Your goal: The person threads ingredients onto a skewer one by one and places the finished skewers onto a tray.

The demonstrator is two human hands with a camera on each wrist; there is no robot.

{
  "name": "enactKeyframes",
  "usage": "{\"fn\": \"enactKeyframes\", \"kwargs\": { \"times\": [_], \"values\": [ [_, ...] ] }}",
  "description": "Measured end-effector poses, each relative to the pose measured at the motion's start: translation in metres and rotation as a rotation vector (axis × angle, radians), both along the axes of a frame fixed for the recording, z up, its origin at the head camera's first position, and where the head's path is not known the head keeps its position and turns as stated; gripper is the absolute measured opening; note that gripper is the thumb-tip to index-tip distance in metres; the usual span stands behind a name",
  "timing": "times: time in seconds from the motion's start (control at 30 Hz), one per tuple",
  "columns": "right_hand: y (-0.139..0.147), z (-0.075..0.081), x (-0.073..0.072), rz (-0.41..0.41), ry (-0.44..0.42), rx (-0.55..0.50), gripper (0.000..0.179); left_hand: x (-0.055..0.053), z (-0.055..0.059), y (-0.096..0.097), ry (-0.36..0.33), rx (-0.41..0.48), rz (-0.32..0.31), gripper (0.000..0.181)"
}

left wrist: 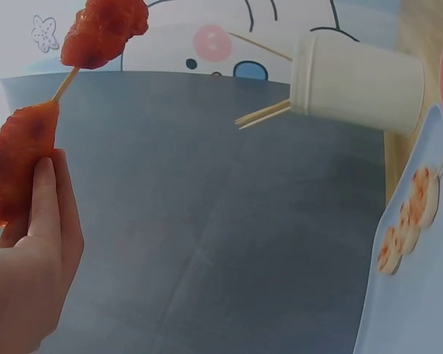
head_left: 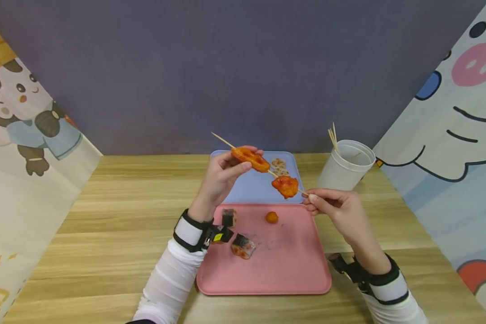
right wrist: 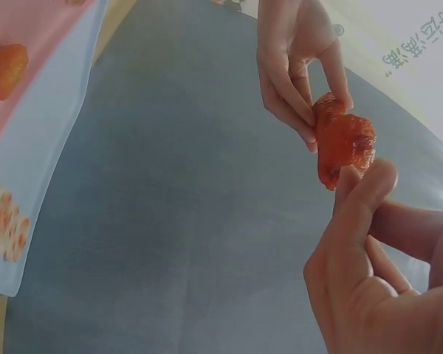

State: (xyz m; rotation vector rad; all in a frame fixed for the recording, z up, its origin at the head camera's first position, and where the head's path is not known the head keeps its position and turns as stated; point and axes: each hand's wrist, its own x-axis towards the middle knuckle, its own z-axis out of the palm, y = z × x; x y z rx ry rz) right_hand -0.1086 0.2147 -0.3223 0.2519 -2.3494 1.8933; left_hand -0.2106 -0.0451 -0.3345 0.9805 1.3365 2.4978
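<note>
Above the trays, a thin wooden skewer (head_left: 222, 140) runs through two glossy orange-red glazed food pieces. My left hand (head_left: 222, 173) pinches the longer piece (head_left: 249, 159) between thumb and fingers, and the skewer's bare tip sticks out beyond it. The rounder, lumpy piece (head_left: 286, 186) sits between my hands, with a short stretch of bare skewer separating the two pieces. My right hand (head_left: 340, 209) pinches the skewer's other end with thumb and fingertips. In the right wrist view, my right fingers (right wrist: 362, 199) hide that end of the skewer.
Below lies a pink tray (head_left: 283, 274) with a small orange piece (head_left: 272, 217) and dark-skinned chunks (head_left: 243, 246). Behind it, a blue tray (head_left: 247, 191) bears skewered pale, browned slices (left wrist: 408, 221). At the back right stands a white tub (head_left: 342, 171) with several bare skewers (head_left: 333, 138).
</note>
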Motion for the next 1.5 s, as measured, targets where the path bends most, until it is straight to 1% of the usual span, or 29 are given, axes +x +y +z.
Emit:
{"fn": "enactKeyframes", "kwargs": {
  "times": [0.2, 0.37, 0.43, 0.53, 0.63, 0.73, 0.9, 1.0, 1.1, 1.2, 1.3, 1.4, 1.5],
  "values": [
    [0.000, 0.004, 0.005, 0.007, -0.031, -0.018, 0.032, 0.000, -0.001, 0.001, -0.010, -0.015, 0.005, 0.035],
    [-0.003, 0.005, 0.005, -0.029, -0.062, 0.072, 0.033, 0.001, -0.002, 0.001, 0.002, -0.033, -0.050, 0.032],
    [-0.004, 0.004, 0.005, -0.030, -0.068, 0.097, 0.034, 0.001, -0.002, 0.001, 0.003, -0.036, -0.061, 0.032],
    [-0.005, 0.004, 0.004, -0.010, -0.066, 0.079, 0.033, 0.002, -0.002, -0.001, 0.000, -0.037, -0.056, 0.033],
    [-0.005, 0.004, 0.005, 0.017, -0.056, 0.056, 0.032, 0.001, -0.002, -0.001, 0.004, -0.038, -0.065, 0.034],
    [-0.005, 0.004, 0.004, 0.049, -0.055, 0.054, 0.031, 0.000, -0.002, -0.001, 0.008, -0.034, -0.070, 0.039],
    [-0.005, 0.002, 0.002, 0.108, -0.089, 0.065, 0.031, -0.001, -0.002, -0.001, 0.004, -0.032, -0.072, 0.048],
    [-0.005, 0.001, 0.000, 0.133, -0.108, 0.035, 0.033, -0.002, -0.002, -0.002, -0.001, -0.035, -0.067, 0.049],
    [-0.004, -0.001, -0.003, 0.136, -0.114, -0.002, 0.032, -0.001, -0.001, -0.002, -0.004, -0.047, -0.049, 0.051],
    [-0.001, -0.004, -0.005, 0.133, -0.119, -0.045, 0.024, 0.000, -0.001, -0.003, -0.001, -0.089, -0.027, 0.056],
    [0.005, -0.008, -0.005, 0.151, -0.125, -0.107, 0.018, 0.001, 0.000, -0.004, -0.008, -0.163, -0.007, 0.059],
    [0.012, -0.013, -0.005, 0.170, -0.130, -0.161, 0.021, 0.001, 0.000, -0.005, -0.003, -0.284, 0.015, 0.054],
    [0.020, -0.018, -0.005, 0.170, -0.151, -0.194, 0.023, 0.000, -0.001, -0.003, 0.008, -0.446, 0.033, 0.043]
  ]
}}
